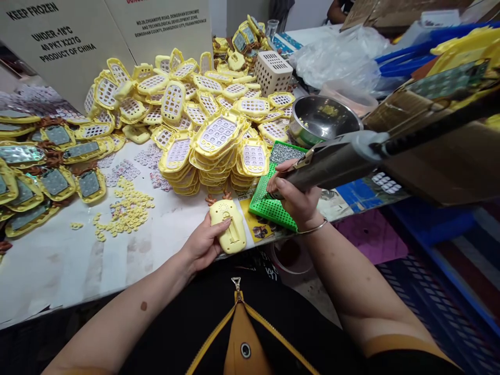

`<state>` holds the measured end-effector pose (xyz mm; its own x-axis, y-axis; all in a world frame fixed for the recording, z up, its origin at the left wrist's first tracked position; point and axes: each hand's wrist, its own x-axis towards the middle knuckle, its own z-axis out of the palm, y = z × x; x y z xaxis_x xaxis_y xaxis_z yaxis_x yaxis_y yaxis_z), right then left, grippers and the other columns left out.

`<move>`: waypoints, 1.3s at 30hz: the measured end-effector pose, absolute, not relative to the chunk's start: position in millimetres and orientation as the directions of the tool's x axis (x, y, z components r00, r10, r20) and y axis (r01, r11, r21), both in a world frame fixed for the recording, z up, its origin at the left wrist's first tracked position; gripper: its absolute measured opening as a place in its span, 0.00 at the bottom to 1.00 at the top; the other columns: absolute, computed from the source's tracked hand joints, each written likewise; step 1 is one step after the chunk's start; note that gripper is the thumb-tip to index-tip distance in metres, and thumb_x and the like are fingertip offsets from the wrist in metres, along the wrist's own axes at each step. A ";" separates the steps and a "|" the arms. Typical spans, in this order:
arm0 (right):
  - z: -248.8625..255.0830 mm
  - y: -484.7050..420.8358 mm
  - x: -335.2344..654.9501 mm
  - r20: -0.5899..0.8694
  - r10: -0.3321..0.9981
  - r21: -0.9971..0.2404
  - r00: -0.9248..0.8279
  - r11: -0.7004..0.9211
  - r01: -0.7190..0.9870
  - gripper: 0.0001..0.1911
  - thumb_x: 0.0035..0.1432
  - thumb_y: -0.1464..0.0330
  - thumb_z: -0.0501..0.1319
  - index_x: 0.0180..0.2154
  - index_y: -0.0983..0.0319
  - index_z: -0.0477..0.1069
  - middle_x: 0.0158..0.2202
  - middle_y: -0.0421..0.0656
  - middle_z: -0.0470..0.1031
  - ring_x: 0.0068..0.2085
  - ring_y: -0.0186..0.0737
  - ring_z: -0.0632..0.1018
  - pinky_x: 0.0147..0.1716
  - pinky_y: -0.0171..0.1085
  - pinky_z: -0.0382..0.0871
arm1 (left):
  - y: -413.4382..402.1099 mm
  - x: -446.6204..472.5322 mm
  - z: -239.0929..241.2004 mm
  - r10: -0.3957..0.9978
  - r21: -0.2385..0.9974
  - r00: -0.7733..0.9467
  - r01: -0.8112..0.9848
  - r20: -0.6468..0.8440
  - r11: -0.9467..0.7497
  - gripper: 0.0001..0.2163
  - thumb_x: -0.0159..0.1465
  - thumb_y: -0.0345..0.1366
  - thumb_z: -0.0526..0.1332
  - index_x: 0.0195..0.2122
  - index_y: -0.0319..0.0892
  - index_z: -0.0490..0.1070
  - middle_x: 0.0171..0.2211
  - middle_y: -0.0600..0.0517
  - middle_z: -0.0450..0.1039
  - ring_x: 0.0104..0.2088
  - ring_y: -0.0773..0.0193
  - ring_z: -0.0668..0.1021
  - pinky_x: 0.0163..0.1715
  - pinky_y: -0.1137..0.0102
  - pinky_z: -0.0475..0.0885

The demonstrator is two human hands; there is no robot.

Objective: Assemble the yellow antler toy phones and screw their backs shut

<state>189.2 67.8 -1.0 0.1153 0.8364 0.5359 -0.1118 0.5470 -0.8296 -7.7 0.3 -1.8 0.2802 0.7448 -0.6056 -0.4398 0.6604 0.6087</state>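
My left hand [205, 242] grips a yellow toy-phone shell [228, 226] lying back-up at the table's front edge. My right hand [297, 200] is wrapped round a grey powered screwdriver [336, 161]. Its tip points down onto a green perforated screw tray [269, 205] just right of the shell. A thin bracelet sits on my right wrist.
A big heap of yellow keypad front shells [203, 120] fills the table's middle. Assembled shells with circuit boards [54, 166] lie at left, small yellow buttons [125, 208] near them. A steel bowl [322, 120], white basket [273, 70], cardboard boxes [66, 41] and plastic bags stand behind.
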 end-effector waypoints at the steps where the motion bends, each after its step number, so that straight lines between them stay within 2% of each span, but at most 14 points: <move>1: -0.4 67.8 189.1 0.530 0.840 -0.833 0.115 0.541 -0.115 0.10 0.53 0.63 0.66 0.37 0.56 0.71 0.21 0.34 0.69 0.21 0.35 0.73 0.21 0.37 0.67 | 0.0 -7.8 -1.6 0.746 0.611 0.277 -0.439 -0.606 0.659 0.27 0.56 0.30 0.68 0.55 0.47 0.61 0.46 0.47 0.76 0.41 0.55 0.81 0.44 0.53 0.77; 10: -1.1 67.6 191.4 0.531 0.836 -0.830 0.140 0.546 -0.114 0.11 0.52 0.62 0.66 0.38 0.56 0.71 0.21 0.34 0.69 0.21 0.36 0.73 0.21 0.38 0.68 | -0.1 -7.3 -0.8 0.748 0.588 0.282 -0.477 -0.601 0.653 0.31 0.57 0.30 0.68 0.60 0.50 0.58 0.48 0.47 0.76 0.44 0.55 0.81 0.47 0.52 0.76; 18: 6.4 61.7 194.8 0.540 0.830 -0.827 0.140 0.554 -0.098 0.11 0.53 0.60 0.66 0.38 0.55 0.71 0.20 0.35 0.68 0.22 0.37 0.73 0.21 0.39 0.68 | 1.0 -5.8 0.1 0.749 0.579 0.259 -0.499 -0.610 0.644 0.29 0.58 0.28 0.67 0.58 0.49 0.59 0.48 0.48 0.76 0.44 0.56 0.81 0.48 0.53 0.76; 22: 24.4 39.0 190.8 0.562 0.812 -0.777 0.158 0.584 -0.236 0.09 0.54 0.62 0.67 0.37 0.55 0.72 0.19 0.35 0.67 0.21 0.35 0.71 0.21 0.38 0.68 | 0.7 -4.2 -1.6 0.759 0.588 0.242 -0.506 -0.605 0.630 0.27 0.58 0.29 0.66 0.57 0.48 0.61 0.46 0.48 0.76 0.43 0.57 0.80 0.48 0.53 0.75; 25: 35.9 17.1 180.3 0.576 0.814 -0.739 0.075 0.558 -0.378 0.07 0.55 0.66 0.66 0.38 0.56 0.73 0.19 0.34 0.66 0.20 0.34 0.70 0.21 0.38 0.68 | -0.3 -2.5 -3.6 0.774 0.601 0.219 -0.519 -0.594 0.608 0.26 0.58 0.28 0.66 0.57 0.48 0.61 0.43 0.49 0.76 0.43 0.57 0.80 0.49 0.52 0.75; 28: 38.3 -1.1 170.4 0.583 0.811 -0.738 -0.046 0.506 -0.445 0.09 0.56 0.68 0.65 0.41 0.57 0.72 0.20 0.35 0.67 0.20 0.34 0.70 0.21 0.37 0.69 | -2.1 -1.5 -4.4 0.786 0.610 0.205 -0.528 -0.584 0.591 0.26 0.59 0.27 0.65 0.57 0.49 0.61 0.43 0.49 0.76 0.43 0.57 0.80 0.49 0.51 0.75; 32: 33.7 -13.9 165.7 0.549 0.824 -0.772 -0.142 0.436 -0.462 0.11 0.56 0.69 0.63 0.43 0.58 0.72 0.22 0.36 0.67 0.22 0.34 0.70 0.22 0.37 0.69 | -4.3 -1.4 -3.9 0.798 0.618 0.200 -0.538 -0.568 0.574 0.24 0.59 0.28 0.65 0.56 0.47 0.62 0.42 0.49 0.76 0.43 0.56 0.80 0.50 0.51 0.74; 39: 26.6 -13.8 163.3 0.544 0.824 -0.780 -0.162 0.424 -0.461 0.11 0.57 0.69 0.63 0.43 0.57 0.71 0.23 0.35 0.67 0.22 0.34 0.69 0.23 0.37 0.69 | -3.7 -1.7 -3.0 0.793 0.611 0.215 -0.535 -0.570 0.583 0.23 0.60 0.27 0.64 0.56 0.47 0.61 0.39 0.51 0.76 0.40 0.59 0.80 0.48 0.53 0.75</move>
